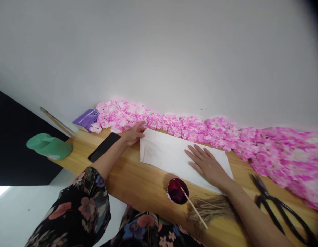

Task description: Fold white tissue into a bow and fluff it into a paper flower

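- left hand: mid-frame, slightly left; fingers extended rightward, slight gap between upper and lower ones
- left forearm: rises from lower left, slanting up and right; bare near the wrist, sleeved further down
- right hand: right of center, palm down, flat, fingers spread, pointing upper left
- right forearm: bare, comes in from lower right edge
- hands well apart, left one higher in frame

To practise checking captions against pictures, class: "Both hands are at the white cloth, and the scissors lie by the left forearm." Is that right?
Not quite. The head view shows the scissors beside the right forearm, not the left. Both hands, left and right, are indeed at the white cloth.
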Motion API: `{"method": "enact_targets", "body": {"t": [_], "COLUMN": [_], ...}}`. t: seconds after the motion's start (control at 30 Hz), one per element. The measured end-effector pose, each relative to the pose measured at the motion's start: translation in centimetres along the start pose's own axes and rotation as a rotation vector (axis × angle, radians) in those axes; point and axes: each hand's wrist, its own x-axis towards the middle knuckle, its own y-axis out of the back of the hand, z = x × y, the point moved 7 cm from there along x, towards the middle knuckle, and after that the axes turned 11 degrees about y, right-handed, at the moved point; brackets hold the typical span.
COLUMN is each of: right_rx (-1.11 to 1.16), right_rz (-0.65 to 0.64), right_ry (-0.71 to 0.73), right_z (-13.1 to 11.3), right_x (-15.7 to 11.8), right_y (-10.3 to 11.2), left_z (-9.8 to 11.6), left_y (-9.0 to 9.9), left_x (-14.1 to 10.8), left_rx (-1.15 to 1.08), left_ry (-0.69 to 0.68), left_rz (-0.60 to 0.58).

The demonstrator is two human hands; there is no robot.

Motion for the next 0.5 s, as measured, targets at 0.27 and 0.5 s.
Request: {"method": "enact_targets", "body": {"t": [0.27, 0.5], "right_rx": [0.011, 0.012], "right_rz": [-0.017, -0.008], "right_ry": [-0.014, -0.016], "right_z": [0.1, 0.1], "right_x": [0.0, 0.0], "right_y": [-0.1, -0.1], "left_z": [0.6, 1.7], "left_y": [2.1, -3.0], "left_x": [-0.8, -5.6], "left_rx": [0.278, 1.077], "left_ry": [-0.103, -0.519], "left_rz": [0.116, 0.476]}}
